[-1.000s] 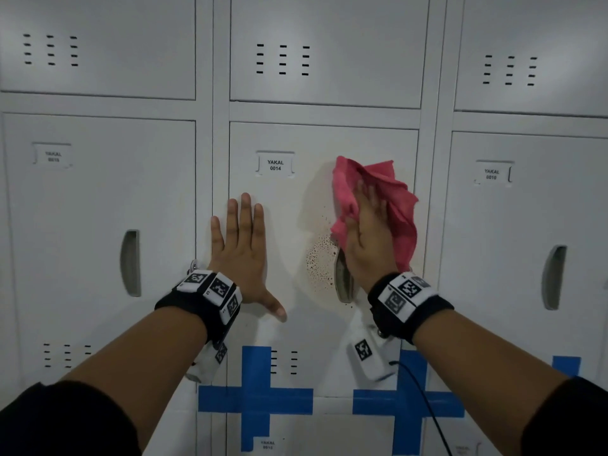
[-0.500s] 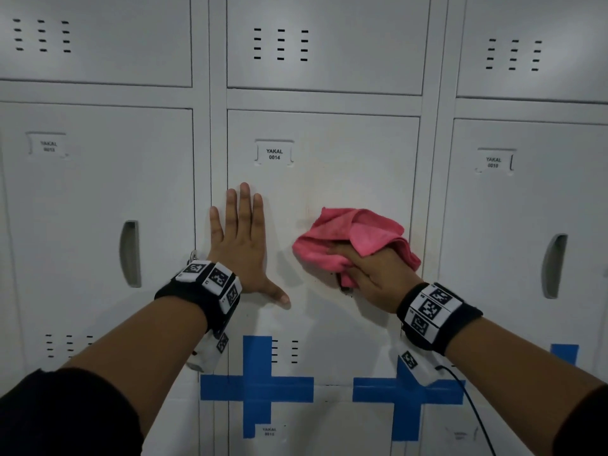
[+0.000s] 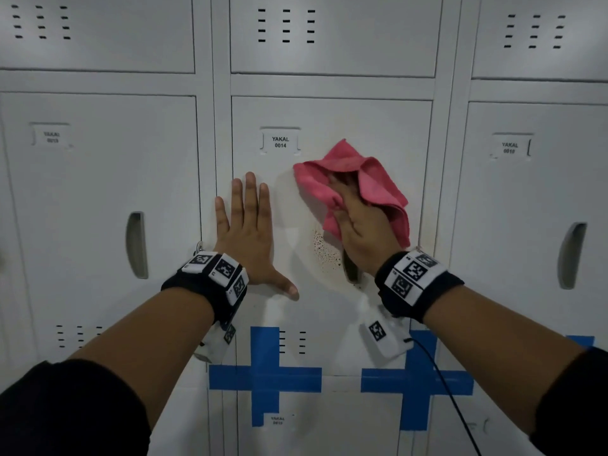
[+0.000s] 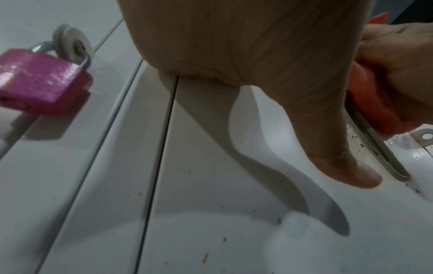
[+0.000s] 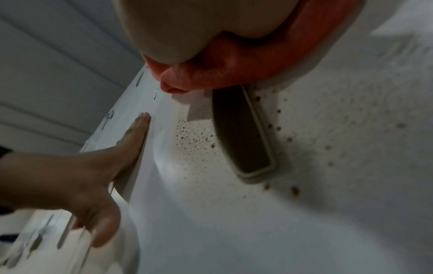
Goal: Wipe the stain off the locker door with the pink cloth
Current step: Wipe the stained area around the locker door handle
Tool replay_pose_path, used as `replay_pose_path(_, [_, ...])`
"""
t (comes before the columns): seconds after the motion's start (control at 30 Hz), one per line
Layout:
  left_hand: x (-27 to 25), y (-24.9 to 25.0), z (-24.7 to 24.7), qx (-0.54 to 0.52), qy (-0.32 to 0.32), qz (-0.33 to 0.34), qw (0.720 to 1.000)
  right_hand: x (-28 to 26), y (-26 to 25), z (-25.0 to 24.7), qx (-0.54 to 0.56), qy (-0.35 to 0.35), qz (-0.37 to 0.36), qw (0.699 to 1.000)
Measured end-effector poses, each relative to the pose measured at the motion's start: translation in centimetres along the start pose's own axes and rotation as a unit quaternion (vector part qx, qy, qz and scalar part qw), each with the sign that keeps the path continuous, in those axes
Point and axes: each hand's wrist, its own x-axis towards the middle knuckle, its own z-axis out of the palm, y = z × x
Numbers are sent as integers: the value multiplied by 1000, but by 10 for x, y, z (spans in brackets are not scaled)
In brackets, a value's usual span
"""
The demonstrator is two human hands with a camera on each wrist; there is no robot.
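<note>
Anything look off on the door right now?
Yes: brown speckled stain still dots the white locker door around the recessed handle slot, below the crumpled pink cloth under the right hand.

I count one pink cloth (image 3: 353,179), my two hands, one pink padlock (image 4: 39,81), two blue tape crosses, perhaps three.
</note>
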Motion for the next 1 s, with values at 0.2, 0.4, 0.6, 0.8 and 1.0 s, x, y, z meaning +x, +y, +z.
replay_pose_path(0.2, [0,-1,3,1,8,7,1000,-14,18,-15,-94,-129,-117,980])
replay_pose_path(0.4, [0,-1,3,-6,3,2,1000,-31,36,-28,-101,-162,-134,972])
replay_pose_path(0.6, [1,-1,3,-21,5,2,1000,-16,17,-17,31,-9,-13,999])
replay_pose_path(0.8, [-1,0,3,-5,14,-4,1000,-6,8,-1,-26,-10,-12,1000])
replay_pose_path(1.0, [0,0,2,-6,7,3,1000,-17,5,-5,-81,-125,-63,987])
